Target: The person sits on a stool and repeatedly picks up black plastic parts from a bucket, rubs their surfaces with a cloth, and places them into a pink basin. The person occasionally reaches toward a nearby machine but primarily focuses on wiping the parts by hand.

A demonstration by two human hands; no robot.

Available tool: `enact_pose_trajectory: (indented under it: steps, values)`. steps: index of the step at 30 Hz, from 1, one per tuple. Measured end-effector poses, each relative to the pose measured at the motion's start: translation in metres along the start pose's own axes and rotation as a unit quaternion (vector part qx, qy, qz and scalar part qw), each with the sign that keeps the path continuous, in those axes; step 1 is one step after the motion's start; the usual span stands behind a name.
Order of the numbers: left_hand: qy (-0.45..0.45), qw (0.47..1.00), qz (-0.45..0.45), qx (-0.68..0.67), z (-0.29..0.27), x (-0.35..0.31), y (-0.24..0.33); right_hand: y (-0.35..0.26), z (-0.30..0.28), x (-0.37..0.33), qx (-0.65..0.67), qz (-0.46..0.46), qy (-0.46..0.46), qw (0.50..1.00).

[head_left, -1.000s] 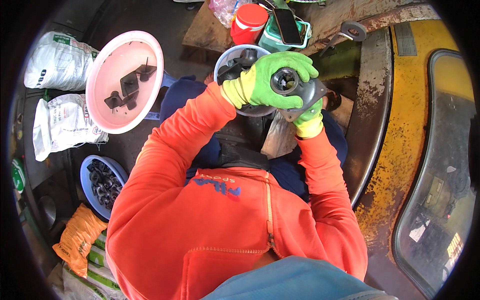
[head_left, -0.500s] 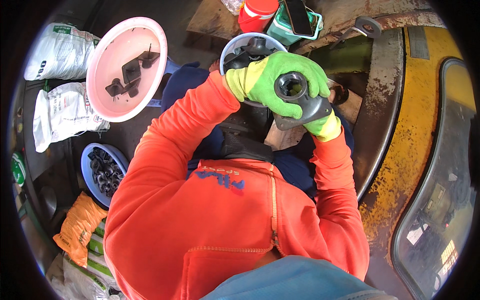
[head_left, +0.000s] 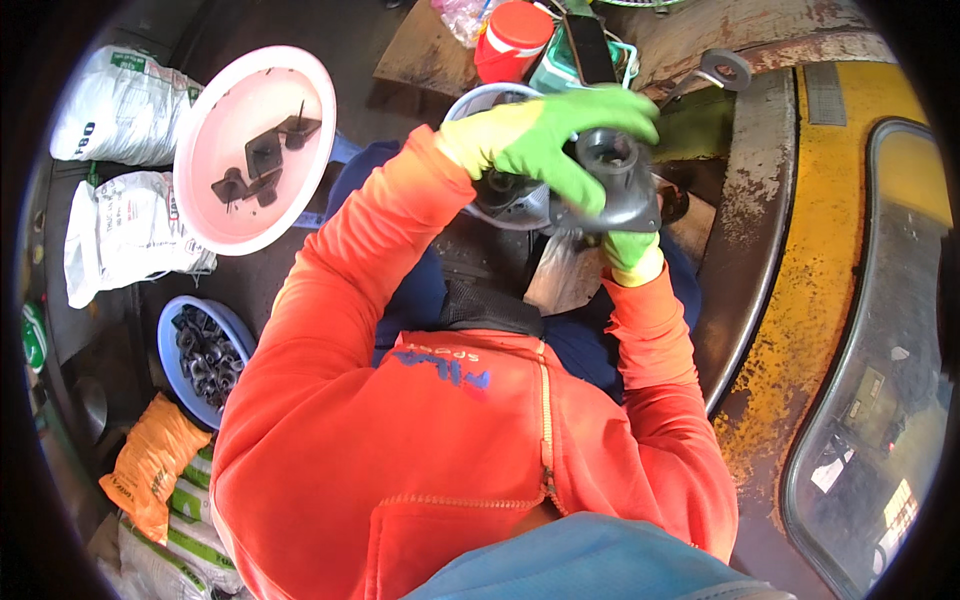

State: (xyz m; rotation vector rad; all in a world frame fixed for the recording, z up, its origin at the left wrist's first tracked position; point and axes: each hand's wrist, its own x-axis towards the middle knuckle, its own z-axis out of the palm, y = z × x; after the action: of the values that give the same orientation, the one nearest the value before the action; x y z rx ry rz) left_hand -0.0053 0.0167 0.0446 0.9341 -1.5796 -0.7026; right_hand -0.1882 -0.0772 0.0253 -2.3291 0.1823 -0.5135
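A black flanged part point(head_left: 622, 195), with a round hollow collar on top and a flat cornered base, is held up in front of me. My right hand point(head_left: 632, 250), in a green and yellow glove, grips it from below; its fingers are mostly hidden behind the base. Around the collar my left hand point(head_left: 545, 145), gloved alike, is spread, thumb on the near side and fingers on the far side, apart from the collar. Just behind my left hand is a pale blue basin point(head_left: 462, 108) with more black parts in it.
At the left a pink basin point(head_left: 205, 110) holds several black parts with thin pins. Below it, a blue basin point(head_left: 172, 345) is full of small black pieces. White sacks point(head_left: 125, 105), a red container point(head_left: 512, 45), a phone point(head_left: 590, 50) and a rusty yellow machine panel point(head_left: 800, 290) surround me.
My left hand has opened from its grip round the collar. The black part has moved slightly up and to the right, held by my right hand.
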Motion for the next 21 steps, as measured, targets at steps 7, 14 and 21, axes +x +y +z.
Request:
enact_pose_trajectory:
  steps: [7, 14, 21]
  values:
    - [0.222, 0.973, -0.063, -0.027, 0.052, -0.008, 0.002, -0.001, 0.023, 0.009, 0.167, 0.081, 0.160, 0.970]
    - [0.212, 0.972, 0.061, 0.083, 0.048, -0.010, -0.004, -0.003, 0.012, 0.006, 0.209, -0.038, 0.093, 0.973]
    - [0.131, 0.989, 0.010, -0.069, 0.038, -0.015, 0.009, -0.017, -0.008, 0.005, -0.139, -0.086, -0.077, 0.984]
